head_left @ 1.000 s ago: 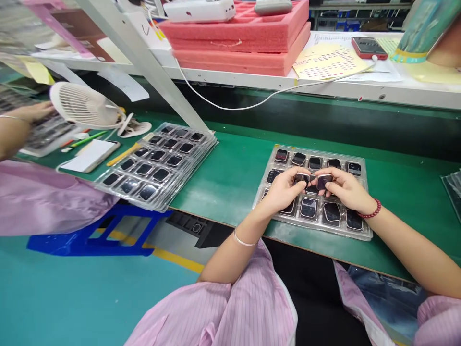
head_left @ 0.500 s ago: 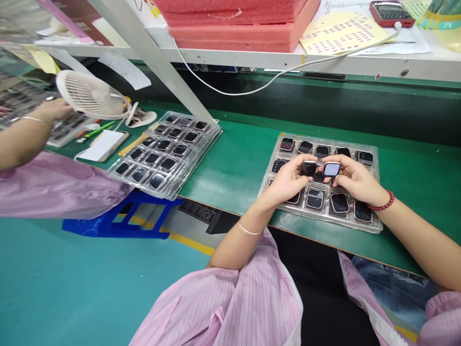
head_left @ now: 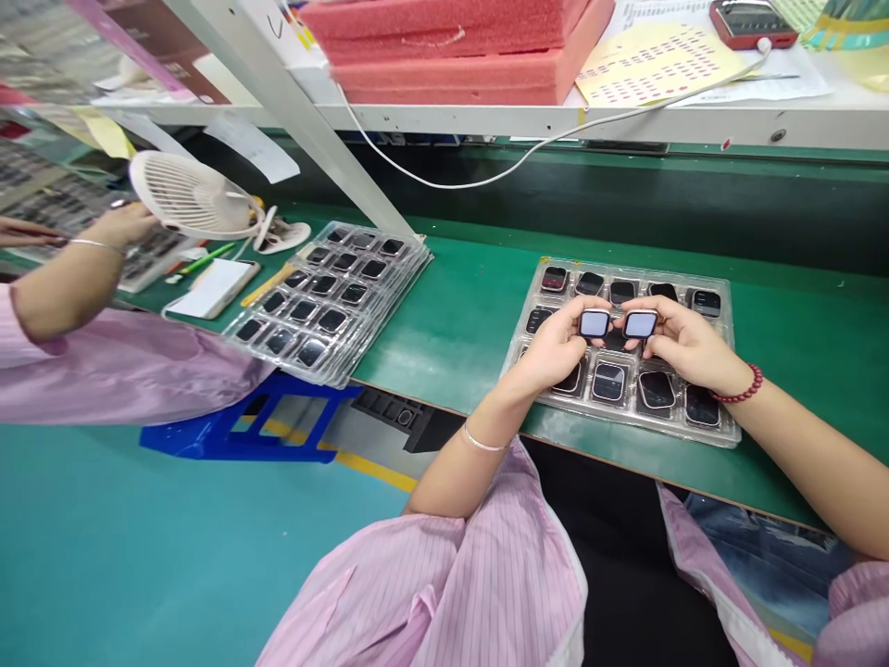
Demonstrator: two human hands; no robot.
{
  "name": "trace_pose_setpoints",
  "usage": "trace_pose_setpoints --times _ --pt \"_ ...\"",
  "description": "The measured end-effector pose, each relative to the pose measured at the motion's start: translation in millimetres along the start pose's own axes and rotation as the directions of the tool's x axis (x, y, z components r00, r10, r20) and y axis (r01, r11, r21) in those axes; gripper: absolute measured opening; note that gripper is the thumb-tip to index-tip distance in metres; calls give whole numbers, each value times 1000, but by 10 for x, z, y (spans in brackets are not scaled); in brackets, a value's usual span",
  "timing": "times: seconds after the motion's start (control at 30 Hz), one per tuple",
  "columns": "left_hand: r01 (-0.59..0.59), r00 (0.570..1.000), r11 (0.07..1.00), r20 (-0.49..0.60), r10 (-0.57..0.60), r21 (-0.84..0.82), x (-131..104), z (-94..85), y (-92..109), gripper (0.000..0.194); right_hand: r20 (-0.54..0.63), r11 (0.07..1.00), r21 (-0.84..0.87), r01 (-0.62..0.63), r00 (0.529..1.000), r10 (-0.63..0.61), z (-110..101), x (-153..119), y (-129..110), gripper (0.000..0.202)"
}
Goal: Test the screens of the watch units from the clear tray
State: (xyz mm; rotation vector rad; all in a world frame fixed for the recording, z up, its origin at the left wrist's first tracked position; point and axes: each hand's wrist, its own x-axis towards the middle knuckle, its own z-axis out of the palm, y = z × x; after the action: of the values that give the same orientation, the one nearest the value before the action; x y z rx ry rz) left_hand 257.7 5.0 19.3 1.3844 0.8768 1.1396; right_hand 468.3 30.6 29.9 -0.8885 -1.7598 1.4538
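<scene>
Two strapless smartwatches are held side by side above a clear plastic tray. My left hand pinches one smartwatch by its edges, its screen lit pale white. My right hand grips the other smartwatch, also with a pale lit screen. Below them, the tray's compartments hold several dark-screened smartwatches, such as a front-row one. The hands cover part of the tray's middle row.
To the left is a stack of filled trays, with a white fan and a phone-like device near it. A co-worker's arm reaches in at far left. Overhead, a shelf carries red foam; a white cable droops from it.
The smartwatch in my left hand had a dark screen and now glows pale white. Both hands keep their hold. The view has shifted slightly.
</scene>
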Motion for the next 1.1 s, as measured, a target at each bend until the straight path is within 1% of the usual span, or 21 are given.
trace_pose_setpoints --times 0.1,0.2,0.3,0.43,0.63,0.83,0.93,1.0,1.1 --pt "18 1000 1000 0 -18 13 -2 3 6 58 -1 1000 -6 10 1000 -10 4 0 -11 49" --pt "31 999 999 -16 -31 28 -11 17 25 50 -8 1000 -10 14 1000 -14 9 -5 -32 48" --pt "53 998 998 -40 -51 29 -24 31 47 41 -21 1000 -3 -11 1000 11 13 -15 -44 43" --pt "75 996 997 -42 -75 4 -36 34 54 36 3 1000 16 -26 1000 26 6 -21 -43 38" --pt "75 996 997 -37 -75 -19 -38 33 39 36 30 1000 18 -4 1000 3 -5 -19 -38 36" --pt "91 994 996 -59 -90 12 -43 43 58 46 18 999 21 -24 1000 24 3 -26 -38 31" --pt "85 994 996 -65 -83 26 -47 47 70 50 9 1000 9 -29 1000 29 8 -28 -45 33" --pt "87 993 995 -79 -84 40 -48 47 77 44 12 1000 6 -31 999 31 8 -26 -49 34" --pt "89 993 995 -86 -85 44 -48 45 84 29 23 999 3 -43 999 43 4 -20 -51 31"
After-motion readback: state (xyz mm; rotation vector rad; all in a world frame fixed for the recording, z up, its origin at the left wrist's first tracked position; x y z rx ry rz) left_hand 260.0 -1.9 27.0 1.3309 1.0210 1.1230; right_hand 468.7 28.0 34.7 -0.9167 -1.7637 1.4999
